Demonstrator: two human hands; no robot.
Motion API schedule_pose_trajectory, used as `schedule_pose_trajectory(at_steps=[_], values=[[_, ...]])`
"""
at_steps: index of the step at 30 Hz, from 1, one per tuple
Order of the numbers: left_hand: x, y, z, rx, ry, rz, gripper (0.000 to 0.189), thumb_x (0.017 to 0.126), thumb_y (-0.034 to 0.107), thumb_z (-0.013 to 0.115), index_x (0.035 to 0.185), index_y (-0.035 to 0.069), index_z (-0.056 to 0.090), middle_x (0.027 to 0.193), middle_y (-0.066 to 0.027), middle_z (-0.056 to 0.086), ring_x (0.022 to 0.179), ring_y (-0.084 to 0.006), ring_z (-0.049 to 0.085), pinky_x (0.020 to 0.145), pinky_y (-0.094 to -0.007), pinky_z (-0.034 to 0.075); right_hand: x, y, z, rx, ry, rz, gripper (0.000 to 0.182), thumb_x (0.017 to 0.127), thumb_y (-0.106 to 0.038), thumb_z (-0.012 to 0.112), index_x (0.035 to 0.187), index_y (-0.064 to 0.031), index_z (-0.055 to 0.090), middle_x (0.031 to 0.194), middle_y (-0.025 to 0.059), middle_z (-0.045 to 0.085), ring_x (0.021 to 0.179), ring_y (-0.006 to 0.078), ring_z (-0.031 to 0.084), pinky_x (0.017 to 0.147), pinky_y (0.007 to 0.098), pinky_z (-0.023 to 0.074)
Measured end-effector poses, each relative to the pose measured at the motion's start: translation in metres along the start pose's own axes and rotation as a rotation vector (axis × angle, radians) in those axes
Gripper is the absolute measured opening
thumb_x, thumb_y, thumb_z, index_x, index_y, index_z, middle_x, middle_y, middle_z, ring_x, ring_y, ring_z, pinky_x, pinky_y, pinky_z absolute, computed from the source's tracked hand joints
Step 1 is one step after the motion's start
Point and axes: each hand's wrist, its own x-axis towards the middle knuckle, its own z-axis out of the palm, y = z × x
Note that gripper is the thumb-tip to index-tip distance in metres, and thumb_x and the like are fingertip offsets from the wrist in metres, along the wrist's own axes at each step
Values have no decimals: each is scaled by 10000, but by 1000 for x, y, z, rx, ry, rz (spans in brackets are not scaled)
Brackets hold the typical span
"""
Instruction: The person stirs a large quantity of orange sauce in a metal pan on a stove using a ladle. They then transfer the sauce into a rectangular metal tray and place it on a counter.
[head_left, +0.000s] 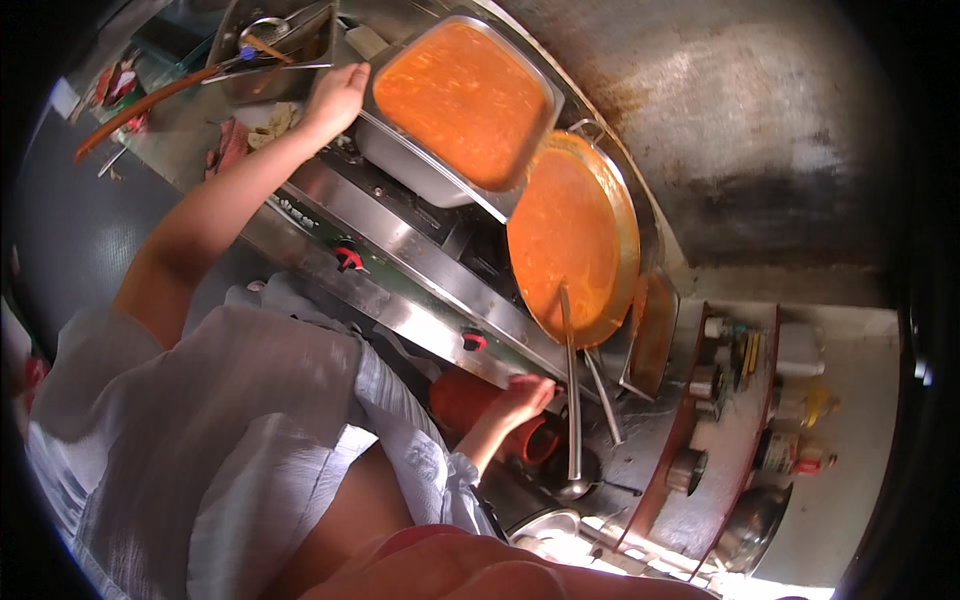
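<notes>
My left hand (341, 97) holds the near rim of a deep rectangular steel pan (427, 165), which is full of orange, soupy liquid (465, 97). One corner of this pan overlaps the edge of a wide round pan (626, 247) with similar orange liquid. A long-handled ladle (573, 405) stands in the round pan, its bowl under the surface. Down at the stove front, my right hand (529, 399) has curled fingers beside a small red part, seemingly a knob. My fingers cover most of it, so the grip is unclear.
Red-and-black knobs (349, 256) line the stove front (405, 289). At the upper left, a steel container (270, 82) holds a strainer (264, 31). A long wooden handle (142, 109) juts over the counter edge. An orange bucket (465, 405) stands below; shelves (739, 405) hold bowls and bottles.
</notes>
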Motion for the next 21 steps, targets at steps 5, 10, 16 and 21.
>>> schedule_pose_trajectory(at_steps=[5,10,16,21], values=[[-21,-26,-19,-110,-72,-128,420,871,364,340,823,-13,519,728,-165,552,717,-236,548,666,-318,397,-60,23,61,-135,-350,450,108,812,-174,513,851,-84,469,605,22,502,484,80,436,414,197,350],[-79,-61,-66,-278,-282,-146,372,875,291,372,756,-6,562,693,-67,579,667,-141,534,662,-261,408,-87,40,100,-294,-597,557,126,814,-143,495,904,-55,486,585,37,512,477,84,461,432,208,388],[-110,-140,-123,-167,-436,-388,368,838,298,457,666,0,589,594,-30,550,553,-88,452,531,-222,348,-89,29,121,-450,-663,587,164,835,-176,478,885,-22,499,601,49,535,470,94,487,438,201,389],[-97,-164,-136,-201,-498,-391,357,821,314,491,644,25,599,533,24,491,504,-47,373,478,-202,292,-69,20,53,-503,-145,400,169,783,-191,549,853,-41,515,627,38,549,491,99,506,426,206,385]])
